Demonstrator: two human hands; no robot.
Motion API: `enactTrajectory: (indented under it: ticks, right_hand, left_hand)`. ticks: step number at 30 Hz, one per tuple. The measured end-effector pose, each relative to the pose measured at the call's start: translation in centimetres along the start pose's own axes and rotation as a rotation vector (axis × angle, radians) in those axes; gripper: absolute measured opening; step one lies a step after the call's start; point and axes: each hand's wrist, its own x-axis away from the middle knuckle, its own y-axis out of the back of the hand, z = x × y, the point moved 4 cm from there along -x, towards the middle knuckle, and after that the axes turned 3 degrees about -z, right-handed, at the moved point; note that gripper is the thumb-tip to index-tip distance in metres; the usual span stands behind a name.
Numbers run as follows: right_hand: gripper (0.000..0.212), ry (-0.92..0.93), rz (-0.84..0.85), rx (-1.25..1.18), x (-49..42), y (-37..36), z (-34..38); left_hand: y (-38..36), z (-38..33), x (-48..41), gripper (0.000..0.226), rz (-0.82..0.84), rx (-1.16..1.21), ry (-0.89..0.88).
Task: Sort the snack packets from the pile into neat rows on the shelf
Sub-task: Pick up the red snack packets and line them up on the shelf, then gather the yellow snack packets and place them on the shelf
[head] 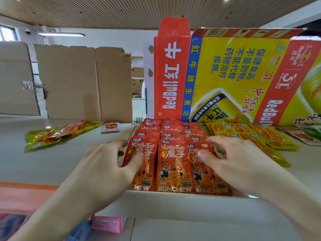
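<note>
Red snack packets [173,164] lie in three overlapping rows running back from the shelf's front edge [173,197]. My left hand [104,167] rests on the front packet of the left row, thumb across its face, fingers at its left edge. My right hand [231,159] rests on the front packet of the right row, thumb on it, fingers spread over the packets behind. Yellow-green packets [251,134] lie in rows to the right. A loose pile of yellow-green and orange packets [57,134] sits at the left.
A single white-and-orange packet [110,126] lies behind the pile. Red Bull cartons [225,75] stand upright behind the rows, and brown cardboard [83,80] stands at the back left. Pink packets [107,223] show on the level below.
</note>
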Motion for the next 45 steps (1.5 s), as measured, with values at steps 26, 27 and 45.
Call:
enactTrajectory:
  ticks: [26, 27, 45]
  right_hand:
    - [0.069, -0.362, 0.2, -0.793, -10.4, -1.0, 1.7]
    - [0.068, -0.371, 0.211, -0.799, -10.3, -1.2, 1.8]
    - [0.053, 0.014, -0.056, -0.477, -5.3, 3.4, -0.1]
  left_hand:
    - [-2.7, 1.6, -13.5, 0.083, 0.106, 0.648, 0.408]
    - [-2.9, 1.9, -13.7, 0.084, 0.12, 0.661, 0.423]
    - [-1.6, -3.0, -8.1, 0.053, 0.134, 0.241, 0.011]
